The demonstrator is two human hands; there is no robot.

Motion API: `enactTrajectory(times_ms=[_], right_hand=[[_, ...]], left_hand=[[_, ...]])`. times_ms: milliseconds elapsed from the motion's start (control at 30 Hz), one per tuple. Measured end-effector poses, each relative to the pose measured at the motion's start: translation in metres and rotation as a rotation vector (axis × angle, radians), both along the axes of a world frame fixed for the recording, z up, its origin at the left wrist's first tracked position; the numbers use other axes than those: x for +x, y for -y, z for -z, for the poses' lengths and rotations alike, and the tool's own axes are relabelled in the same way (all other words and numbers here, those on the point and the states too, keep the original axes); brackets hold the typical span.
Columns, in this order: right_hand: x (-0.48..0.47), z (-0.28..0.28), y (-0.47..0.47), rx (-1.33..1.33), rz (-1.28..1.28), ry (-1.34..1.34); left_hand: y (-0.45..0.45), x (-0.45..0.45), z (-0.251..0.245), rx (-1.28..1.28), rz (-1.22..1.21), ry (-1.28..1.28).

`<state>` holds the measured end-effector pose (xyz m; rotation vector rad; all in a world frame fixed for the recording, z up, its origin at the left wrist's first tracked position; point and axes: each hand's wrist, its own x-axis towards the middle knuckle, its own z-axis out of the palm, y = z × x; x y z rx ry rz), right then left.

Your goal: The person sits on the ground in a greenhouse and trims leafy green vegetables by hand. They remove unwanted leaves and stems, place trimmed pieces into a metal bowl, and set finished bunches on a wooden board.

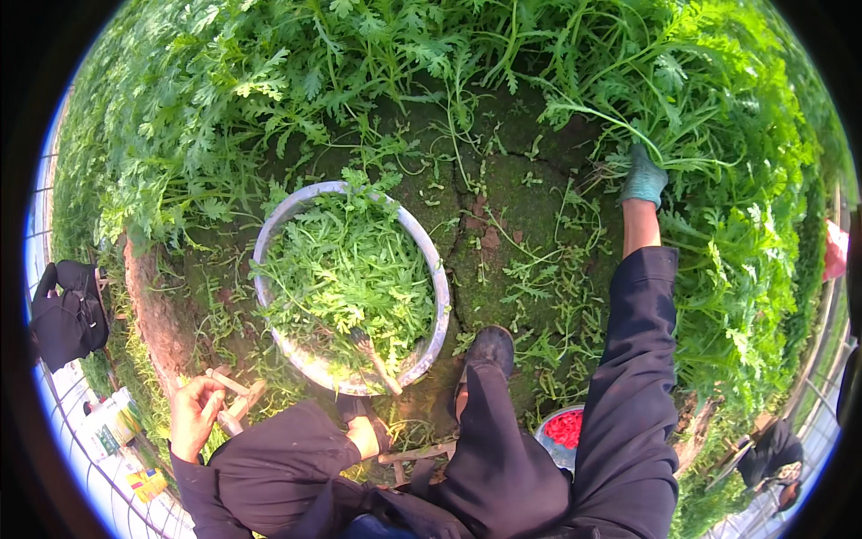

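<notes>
My right hand (pixel 645 176), in a teal work glove, reaches into the standing leafy greens (pixel 673 128) at the right. Its fingers are hidden among stems that converge beside them, so their grip does not show. My bare left hand (pixel 193 409) is at lower left with its fingers curled towards the thumb. Wooden pieces (pixel 244 403) lie at its fingertips; whether it grips them is unclear. Between the hands stands a pale round tub (pixel 441 296) heaped with cut greens (pixel 357 263). A wooden-handled tool (pixel 380 367) rests against its near inside, its head partly covered by leaves.
Loose stems and leaves litter the cracked, mossy soil (pixel 491 202). A bowl of small red pieces (pixel 562 431) sits by my right knee. A wooden frame (pixel 417 453) lies between my legs. People in dark clothes are at far left (pixel 71 310) and lower right (pixel 771 455).
</notes>
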<state>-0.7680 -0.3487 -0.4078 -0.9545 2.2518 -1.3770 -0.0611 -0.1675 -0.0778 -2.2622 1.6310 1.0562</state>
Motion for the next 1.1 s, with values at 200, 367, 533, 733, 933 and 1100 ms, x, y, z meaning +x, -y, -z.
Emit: enactTrajectory(times_ms=[200,367,533,733,933,1100], right_hand=[[-0.026,0.005,0.026,0.637,0.223,-0.280],[-0.024,0.027,0.057,0.401,0.160,-0.137],[-0.041,0.062,0.069,0.248,-0.021,-0.051],[-0.048,0.057,0.074,0.276,-0.039,0.035],[-0.005,-0.019,0.030,0.214,0.174,0.698],[0.068,-0.104,-0.054,0.050,-0.099,1.267]], left_hand=[[0.000,0.006,0.007,-0.010,0.006,-0.017],[0.001,0.007,0.006,0.013,-0.043,-0.013],[0.003,0.005,0.005,0.014,-0.008,0.009],[0.003,0.007,0.007,0.008,0.006,0.018],[-0.003,0.012,0.010,-0.036,0.025,-0.015],[-0.003,0.005,0.008,-0.058,0.001,-0.045]])
